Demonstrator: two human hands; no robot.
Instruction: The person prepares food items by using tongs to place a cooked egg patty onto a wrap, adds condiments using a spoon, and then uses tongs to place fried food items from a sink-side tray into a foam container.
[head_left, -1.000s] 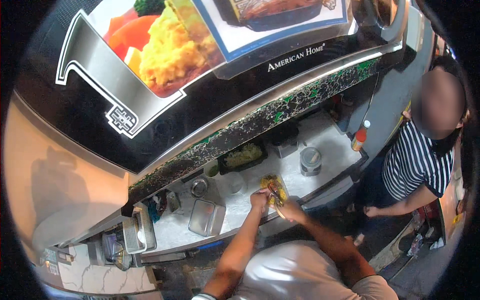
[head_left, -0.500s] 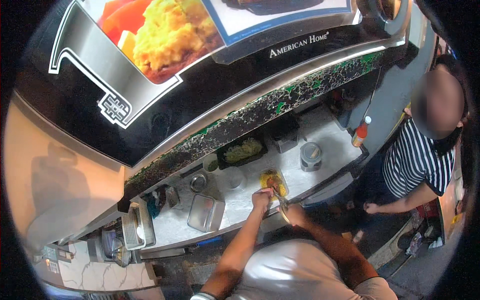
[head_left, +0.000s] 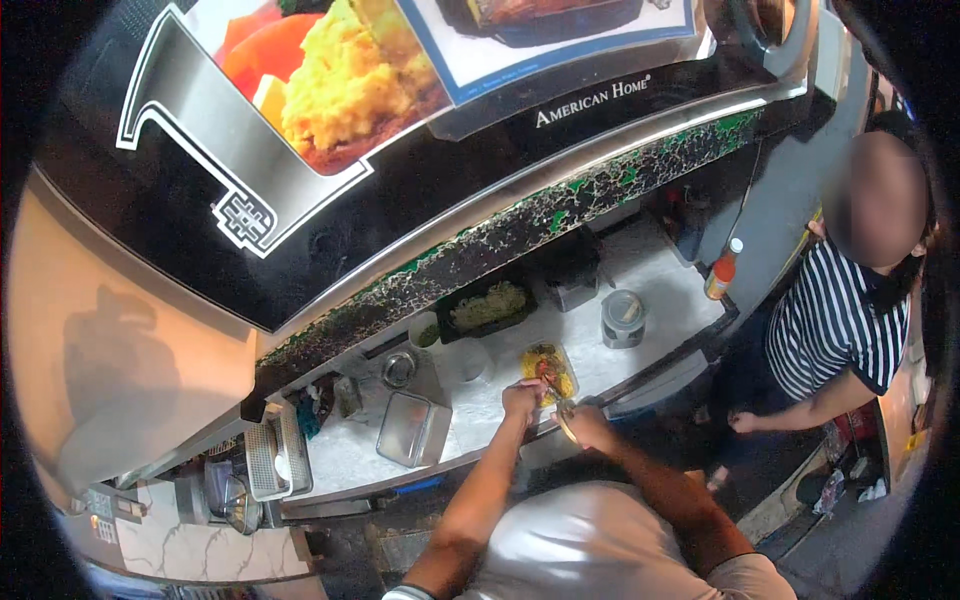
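A small clear tray of yellow food with reddish pieces on top stands near the counter's front edge. At the tray's near left corner is my left hand, fingers pinched together beside the reddish food; what they pinch is too small to make out. My right hand is closed round the handle end of a long metal tool, like scissors or tongs, with a pale curved handle. The tool's far end points into the tray, close to my left fingertips.
On the counter are a rectangular metal container, a lidded jar, a black tray of pale shreds, a sauce bottle and a white basket. Someone in a striped shirt stands at the right. A large sign overhangs the back.
The view has shifted slightly. Both hands stay at the tray with the tool; more of the reddish food shows near my fingertips.
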